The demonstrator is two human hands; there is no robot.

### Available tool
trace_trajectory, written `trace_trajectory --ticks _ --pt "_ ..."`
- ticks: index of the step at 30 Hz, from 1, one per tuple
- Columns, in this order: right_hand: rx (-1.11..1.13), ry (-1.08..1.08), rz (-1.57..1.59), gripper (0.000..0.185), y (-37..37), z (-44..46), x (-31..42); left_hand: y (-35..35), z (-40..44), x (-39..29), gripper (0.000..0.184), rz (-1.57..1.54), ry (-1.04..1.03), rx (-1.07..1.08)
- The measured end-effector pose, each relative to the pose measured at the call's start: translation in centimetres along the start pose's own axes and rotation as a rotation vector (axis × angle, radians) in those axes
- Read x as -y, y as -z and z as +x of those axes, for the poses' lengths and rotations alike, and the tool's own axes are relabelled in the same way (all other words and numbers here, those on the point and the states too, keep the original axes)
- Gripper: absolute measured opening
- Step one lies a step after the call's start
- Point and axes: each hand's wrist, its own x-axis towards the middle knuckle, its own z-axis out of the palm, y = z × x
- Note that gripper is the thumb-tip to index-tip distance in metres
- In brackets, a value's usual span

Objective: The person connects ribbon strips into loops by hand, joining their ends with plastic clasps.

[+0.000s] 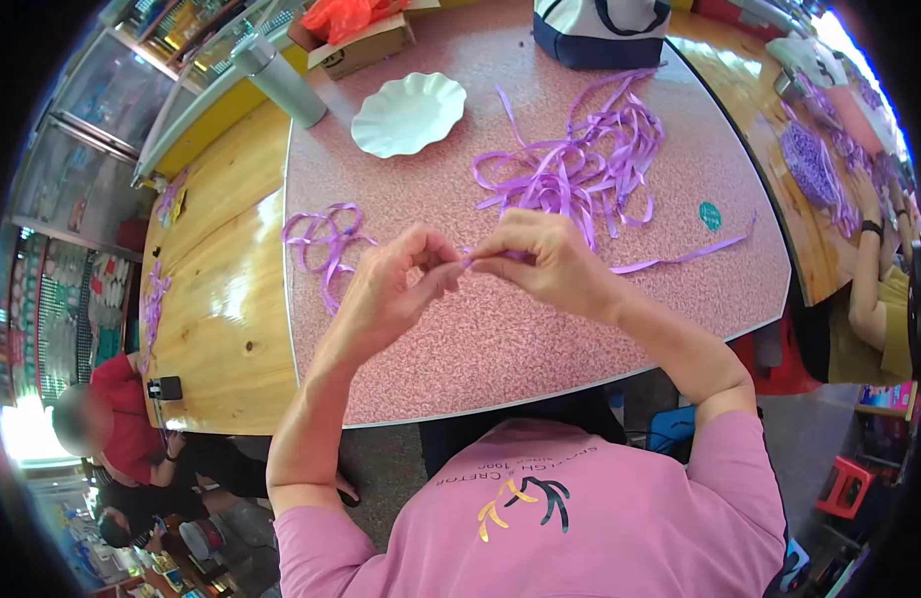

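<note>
Both hands meet above the pink speckled table [480, 349]. My left hand [405, 284] pinches a small purple piece of ribbon [467, 261] between thumb and fingertips. From the other side my right hand [545, 259] pinches the same ribbon, its fingers closed. The fingers partly hide the small piece between them. Beyond my right hand lies a loose heap of purple ribbon [580, 164], with one strand [684, 257] stretching right. A smaller tangle of ribbon [326, 244] lies left of my left hand.
A white scalloped plate [408, 115], a grey bottle [281, 82], a cardboard box [366, 50] and a navy-white bag [600, 35] stand at the far side. At right, a co-worker's hand [867, 194] is near purple ribbon. Another person [127, 419] sits at lower left.
</note>
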Motion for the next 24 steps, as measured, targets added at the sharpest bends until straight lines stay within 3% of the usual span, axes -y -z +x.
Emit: trace_trajectory --ticks 2,4,6,8,12,14,15,17,18,21,22,24 --pt "-0.034 0.005 0.001 0.014 0.2 0.4 -1.4 1.1 1.8 1.9 0.013 0.177 -0.059 -0.021" --pt "-0.182 -0.161 -0.059 0.01 0.8 0.4 -2.5 2.6 4.4 4.7 0.019 0.447 -0.106 -0.092" --pt "-0.227 -0.157 -0.084 0.009 1.3 0.3 -3.8 3.6 7.6 7.7 0.024 0.54 -0.088 -0.155" --pt "-0.3 -0.134 -0.127 0.009 1.7 0.2 -4.1 4.0 10.7 10.2 0.039 0.907 -0.211 -0.399" --pt "-0.332 -0.087 -0.135 0.008 1.9 0.3 -4.1 3.9 14.5 14.7 0.052 1.121 -0.159 -0.419" --pt "-0.335 -0.027 -0.157 0.008 1.8 0.2 -4.7 3.8 14.9 15.2 0.055 1.066 -0.033 -0.211" --pt "-0.337 -0.029 -0.154 0.008 1.9 0.3 -4.8 3.8 14.8 14.8 0.055 1.069 -0.032 -0.208" --pt "-0.333 -0.055 -0.144 0.008 1.9 0.3 -4.7 3.5 14.1 14.0 0.042 1.064 -0.332 -0.507" --pt "-0.335 -0.063 -0.142 0.008 1.9 0.2 -4.7 3.3 13.5 13.4 0.042 1.062 -0.33 -0.498" --pt "-0.322 -0.115 -0.082 0.009 1.8 0.1 -4.6 2.1 11.0 11.0 0.027 0.587 -0.296 -0.516" --pt "-0.309 -0.145 -0.06 0.009 1.8 0.1 -4.3 1.2 9.8 9.6 0.027 0.583 -0.289 -0.51" --pt "-0.287 -0.175 -0.036 0.009 1.6 0.1 -3.7 -0.5 7.2 6.7 0.036 0.027 0.032 -0.235"
